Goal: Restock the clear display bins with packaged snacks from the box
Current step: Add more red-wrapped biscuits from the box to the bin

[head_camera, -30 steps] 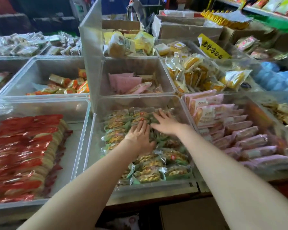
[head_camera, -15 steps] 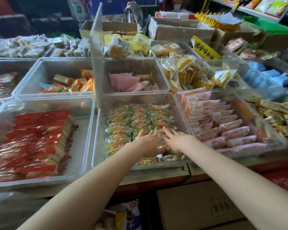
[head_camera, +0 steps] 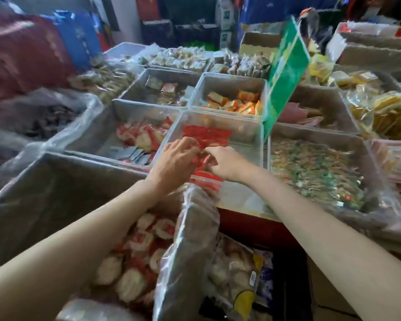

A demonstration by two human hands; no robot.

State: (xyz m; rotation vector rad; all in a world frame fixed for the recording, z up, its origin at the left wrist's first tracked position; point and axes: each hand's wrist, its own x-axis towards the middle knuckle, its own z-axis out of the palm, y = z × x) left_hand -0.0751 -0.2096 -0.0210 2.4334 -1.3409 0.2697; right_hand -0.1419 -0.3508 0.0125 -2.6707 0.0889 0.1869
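Step in hand: judged from the pose, tidying the red-wrapped snack packets (head_camera: pixel 206 137) inside the middle clear plastic bin (head_camera: pixel 245 135) so they lie in an even row
Left hand: the left hand (head_camera: pixel 174 162) reaches over the bin's near wall, fingers curled down onto the red packets; motion blur hides whether it pinches one or only presses, so I cannot tell
Right hand: the right hand (head_camera: pixel 225 162) sits just beside the left, fingers bent toward the same packets; its hold is likewise too blurred to read
Task's thing: the red packets fill the far and left part of the middle bin; more round white-and-red wrapped snacks (head_camera: pixel 137 258) lie in the plastic-lined cardboard box (head_camera: pixel 44 181) below the left forearm
How to do it well: press the packets flat and slide them toward the far wall together, both hands working as one edge, leaving the bare right side of the bin free for new stock; keep the forearms lifted off the box's loose liner (head_camera: pixel 195 228) so it does not drag
Risk: the tilted green sign card (head_camera: pixel 285 72) stands near the bin's right corner and could be knocked
Change: a second ago both hands lay flat on the green-wrapped packets (head_camera: pixel 310 167) in the bin to the right; the view has swung left, and the hands are over the red bin
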